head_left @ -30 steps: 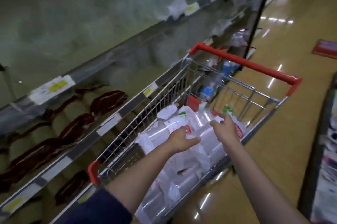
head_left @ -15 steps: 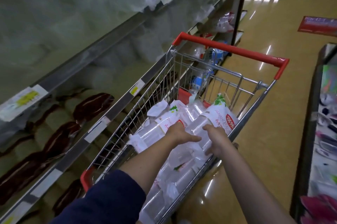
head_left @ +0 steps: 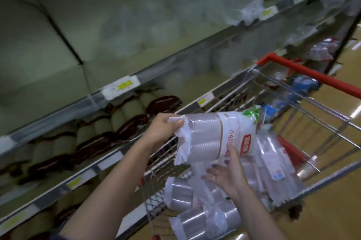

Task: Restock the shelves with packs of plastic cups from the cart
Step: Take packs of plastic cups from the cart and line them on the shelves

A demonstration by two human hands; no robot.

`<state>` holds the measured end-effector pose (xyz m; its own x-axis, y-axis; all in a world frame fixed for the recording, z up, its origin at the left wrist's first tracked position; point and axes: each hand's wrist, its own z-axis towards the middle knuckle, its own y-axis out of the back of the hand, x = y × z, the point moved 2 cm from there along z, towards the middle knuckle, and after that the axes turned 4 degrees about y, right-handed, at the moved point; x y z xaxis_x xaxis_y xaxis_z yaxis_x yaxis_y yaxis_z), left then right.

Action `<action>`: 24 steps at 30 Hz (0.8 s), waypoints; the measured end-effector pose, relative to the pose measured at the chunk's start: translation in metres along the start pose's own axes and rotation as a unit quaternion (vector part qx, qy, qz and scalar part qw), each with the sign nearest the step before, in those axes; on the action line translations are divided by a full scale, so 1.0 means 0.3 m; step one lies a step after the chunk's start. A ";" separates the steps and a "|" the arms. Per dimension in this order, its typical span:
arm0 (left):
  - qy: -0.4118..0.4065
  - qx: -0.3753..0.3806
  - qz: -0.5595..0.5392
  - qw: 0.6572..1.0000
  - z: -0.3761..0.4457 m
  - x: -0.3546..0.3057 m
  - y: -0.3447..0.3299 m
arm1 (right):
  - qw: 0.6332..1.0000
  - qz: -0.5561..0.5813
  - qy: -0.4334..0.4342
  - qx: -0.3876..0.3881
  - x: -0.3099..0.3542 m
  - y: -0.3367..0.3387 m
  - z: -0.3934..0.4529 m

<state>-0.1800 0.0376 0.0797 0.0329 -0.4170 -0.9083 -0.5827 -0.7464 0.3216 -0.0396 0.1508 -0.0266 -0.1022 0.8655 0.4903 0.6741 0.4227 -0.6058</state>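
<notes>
1. A person stands beside a wire shopping cart with a red handle bar [head_left: 304, 72], which is parked close against a run of grey metal shelves [head_left: 109, 101] on the left.
2. The left hand [head_left: 163, 129] pinches the crimped end of a clear plastic pack of stacked cups with a white printed label [head_left: 214, 138], thumb on top and fingers curled under the film.
3. That pack is lifted above the cart basket, lying roughly level, with its labelled end pointing toward the cart handle.
4. The right hand [head_left: 227, 174] sits under the lower edge of the lifted pack, fingers spread and fairly straight, touching the plastic from below rather than closing round it.
5. More clear packs of plastic cups [head_left: 197, 214] lie piled in the near end of the cart, some on their sides and overlapping.
6. Flatter clear packets with small printed labels [head_left: 273, 167] fill the far side of the basket.
7. On the shelf level with the hands lie rows of pale rolls with dark brown wrapping [head_left: 109, 128], side by side.
8. The shelf above holds blurred translucent bagged goods [head_left: 250, 5]; I cannot tell exactly what they are.
9. Yellow-and-white price tags [head_left: 122, 86] sit along the shelf edges.
10. The shiny tan floor [head_left: 330, 226] shows to the right of the cart.
</notes>
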 end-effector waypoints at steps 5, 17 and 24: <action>-0.014 -0.098 -0.124 0.987 -0.190 -0.003 0.313 | 0.977 0.008 0.055 0.204 -0.058 -0.337 -0.022; -0.070 -0.344 -0.011 0.936 -0.628 0.061 1.003 | 0.870 -0.293 0.125 0.376 -0.252 -1.151 -0.089; -0.013 -0.385 0.045 0.922 -0.723 0.113 1.280 | 0.824 -0.409 0.122 0.373 -0.485 -1.580 -0.114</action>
<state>-0.2266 -0.3758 0.2303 -0.0124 -0.4908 -0.8712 0.1678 -0.8599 0.4821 -0.3191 -0.1846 0.2106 -0.0884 0.1671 0.9820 -0.1941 0.9640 -0.1815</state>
